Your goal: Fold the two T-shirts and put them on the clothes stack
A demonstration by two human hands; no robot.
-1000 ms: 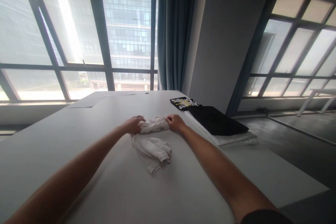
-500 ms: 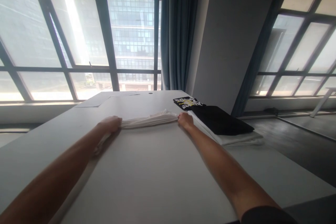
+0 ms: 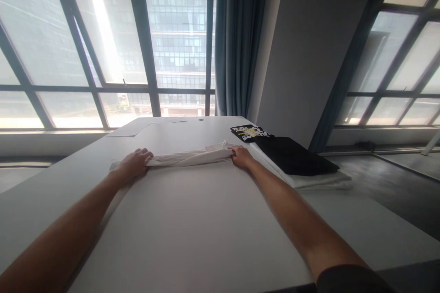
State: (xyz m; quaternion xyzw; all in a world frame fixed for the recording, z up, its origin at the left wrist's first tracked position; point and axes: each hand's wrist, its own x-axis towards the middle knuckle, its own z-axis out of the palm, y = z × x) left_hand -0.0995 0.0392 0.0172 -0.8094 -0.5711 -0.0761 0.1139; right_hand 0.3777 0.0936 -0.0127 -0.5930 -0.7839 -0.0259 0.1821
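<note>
A white garment (image 3: pixel 189 158) lies in a narrow folded strip across the white table, between my two hands. My left hand (image 3: pixel 135 163) rests over its left end, with the fingers loosened and slightly apart. At the other end my right hand (image 3: pixel 241 156) pinches the garment's edge between thumb and fingers. A bit of the fabric pokes out beyond my left hand. The fabric under both palms is hidden.
Right of my right hand lie a folded black garment (image 3: pixel 295 155), a black piece with white and yellow print (image 3: pixel 250 132) and folded white cloth (image 3: pixel 319 182) underneath. White paper (image 3: pixel 129 131) lies at the far left of the table (image 3: pixel 192 233).
My left hand has loosened from a fist to spread fingers and shifted slightly left. The garment now lies lower and flatter. My right hand stays at its right end.
</note>
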